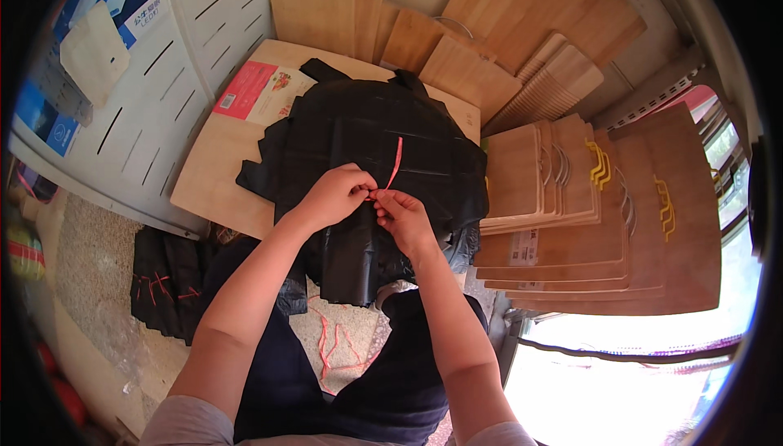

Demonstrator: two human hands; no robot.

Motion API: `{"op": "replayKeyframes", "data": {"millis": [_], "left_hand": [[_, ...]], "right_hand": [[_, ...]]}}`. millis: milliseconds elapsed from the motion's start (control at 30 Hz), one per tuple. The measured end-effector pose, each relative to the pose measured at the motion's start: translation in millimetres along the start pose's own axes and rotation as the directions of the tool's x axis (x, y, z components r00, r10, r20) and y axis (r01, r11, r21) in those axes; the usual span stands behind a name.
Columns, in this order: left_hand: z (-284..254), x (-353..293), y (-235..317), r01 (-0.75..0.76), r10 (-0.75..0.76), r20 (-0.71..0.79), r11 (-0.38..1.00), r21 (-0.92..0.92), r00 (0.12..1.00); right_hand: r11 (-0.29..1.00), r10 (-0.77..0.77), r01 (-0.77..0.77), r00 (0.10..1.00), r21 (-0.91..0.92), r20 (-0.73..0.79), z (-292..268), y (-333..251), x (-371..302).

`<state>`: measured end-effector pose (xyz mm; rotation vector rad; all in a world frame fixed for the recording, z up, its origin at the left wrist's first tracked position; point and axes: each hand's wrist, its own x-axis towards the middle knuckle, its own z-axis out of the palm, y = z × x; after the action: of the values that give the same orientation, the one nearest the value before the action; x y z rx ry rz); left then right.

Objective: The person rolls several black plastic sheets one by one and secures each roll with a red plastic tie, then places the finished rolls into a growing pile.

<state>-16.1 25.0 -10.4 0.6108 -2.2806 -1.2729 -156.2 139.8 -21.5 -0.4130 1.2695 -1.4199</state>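
Both my hands meet over a stack of black plastic bags [432, 152] spread on a wooden board [204, 164]. A folded roll of black bags [349, 258] lies on the stack toward me, below my hands. My left hand [338, 193] pinches a thin red plastic string [397, 160] at the roll's upper end. Close beside it, my right hand [400, 213] pinches the same string between thumb and fingers. One loose end of the string stretches away from me across the bags. The fingers hide where the string is crossed or knotted.
Tied black bag bundles [163, 283] lie on the floor at left. Loose red strings [330, 348] lie between my legs. Cutting boards with handles [571, 201] stand stacked at right, and more boards [457, 62] lean at the back. A slotted white metal panel [147, 111] stands left.
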Motion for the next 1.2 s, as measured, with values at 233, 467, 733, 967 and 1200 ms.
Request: {"op": "replayKeyframes", "data": {"millis": [233,467,733,967,1200], "left_hand": [[1,-1,11,-0.048,0.045,0.036,0.994,0.099,0.998],[11,-5,20,-0.316,0.358,-0.085,0.895,0.315,0.930],[25,-6,19,-0.417,0.395,0.140,0.884,0.210,0.908],[17,-8,16,-0.320,0.310,0.079,0.910,0.262,0.947],[17,-11,8,-0.149,0.169,-0.062,0.957,0.249,0.984]], "right_hand": [[0.992,-0.013,0.012,1.000,-0.123,-0.005,-6,-2,-1],[0.955,0.026,-0.006,0.997,-0.298,0.066,-16,-14,3],[0.910,0.182,-0.068,0.952,-0.409,0.246,-40,-24,6],[0.871,-0.016,0.120,0.976,-0.476,0.218,-24,-25,-4],[0.215,-0.706,0.545,0.660,-0.810,0.256,10,1,-12]]}}
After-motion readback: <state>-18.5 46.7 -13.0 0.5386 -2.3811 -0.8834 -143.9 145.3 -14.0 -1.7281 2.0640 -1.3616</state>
